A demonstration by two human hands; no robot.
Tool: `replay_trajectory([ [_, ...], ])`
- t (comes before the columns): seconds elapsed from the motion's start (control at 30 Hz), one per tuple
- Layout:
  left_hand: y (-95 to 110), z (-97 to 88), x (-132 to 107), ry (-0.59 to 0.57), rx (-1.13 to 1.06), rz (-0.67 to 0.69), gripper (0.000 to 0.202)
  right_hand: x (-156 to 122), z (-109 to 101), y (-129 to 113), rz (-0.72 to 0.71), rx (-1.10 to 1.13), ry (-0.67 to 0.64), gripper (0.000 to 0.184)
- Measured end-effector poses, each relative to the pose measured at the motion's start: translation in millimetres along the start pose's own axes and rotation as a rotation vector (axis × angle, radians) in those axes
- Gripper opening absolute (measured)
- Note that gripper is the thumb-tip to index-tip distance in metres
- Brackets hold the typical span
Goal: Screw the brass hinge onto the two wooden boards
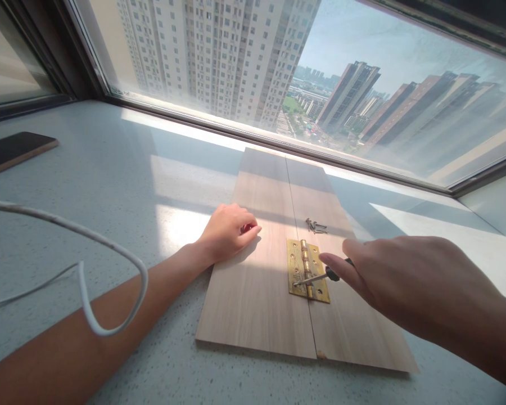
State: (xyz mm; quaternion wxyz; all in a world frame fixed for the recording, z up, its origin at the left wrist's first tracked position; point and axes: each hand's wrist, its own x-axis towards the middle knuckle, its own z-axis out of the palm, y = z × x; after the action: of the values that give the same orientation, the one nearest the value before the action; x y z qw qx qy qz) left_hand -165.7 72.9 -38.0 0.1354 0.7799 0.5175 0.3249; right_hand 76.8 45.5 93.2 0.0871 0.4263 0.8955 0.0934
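My right hand [405, 275] is wrapped round a screwdriver [316, 279] with a dark handle. The screwdriver's tip rests at the lower left hole of a brass hinge [307, 270], where a screw head may sit. The hinge lies open across the seam between the left wooden board [253, 292] and the right wooden board [349, 315]. Its other visible holes look unfilled. My left hand [230, 230] rests on the left board's edge with fingers curled in, and nothing shows between them. Several loose screws [316, 226] lie on the right board above the hinge.
Both boards lie flat on a speckled pale sill [160, 371] below a large window. A white cable [122, 253] loops across the left foreground, in front of my left forearm. At the far left is a phone [17, 149]. The window frame [219, 132] runs behind the boards.
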Motion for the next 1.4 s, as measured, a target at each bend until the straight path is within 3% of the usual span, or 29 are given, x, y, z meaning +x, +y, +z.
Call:
replay_trajectory([
  [0.13,0,-0.3,0,-0.007,0.002,0.003,0.026,2,-3,0,-0.046,-0.025,-0.176,0.049],
  [0.47,1,-1.3,0,-0.008,0.004,0.005,0.025,-3,-10,2,-0.361,0.213,-0.185,0.016],
  [0.53,1,-1.2,0,-0.009,0.007,0.006,0.025,-5,-7,0,-0.328,0.285,-0.190,0.012],
  [0.6,1,-1.1,0,-0.007,0.013,0.004,0.024,-5,-4,-2,-0.253,0.271,-0.120,0.022],
  [0.73,2,-1.7,1,-0.006,0.011,0.005,0.024,-2,-5,-4,-0.121,-0.013,0.017,0.044],
  [0.9,2,-2.2,1,-0.011,0.004,0.005,0.024,-5,-12,-2,-0.154,0.164,-0.156,0.026],
  [1.0,2,-1.6,0,-0.010,0.006,0.004,0.025,-7,-8,-4,-0.104,0.230,-0.188,0.024],
  [1.13,2,-0.6,0,-0.009,0.012,0.005,0.025,-7,1,-4,0.008,-0.015,-0.119,0.041],
  [1.27,1,-0.7,-1,-0.009,0.013,0.004,0.025,-6,5,0,-0.003,-0.145,-0.242,0.052],
  [1.33,1,-1.0,-1,-0.012,0.010,0.005,0.025,-4,3,0,-0.034,-0.090,-0.283,0.050],
  [1.4,1,-1.0,-1,-0.015,0.007,0.005,0.025,-2,0,-2,-0.105,-0.026,-0.252,0.036],
])
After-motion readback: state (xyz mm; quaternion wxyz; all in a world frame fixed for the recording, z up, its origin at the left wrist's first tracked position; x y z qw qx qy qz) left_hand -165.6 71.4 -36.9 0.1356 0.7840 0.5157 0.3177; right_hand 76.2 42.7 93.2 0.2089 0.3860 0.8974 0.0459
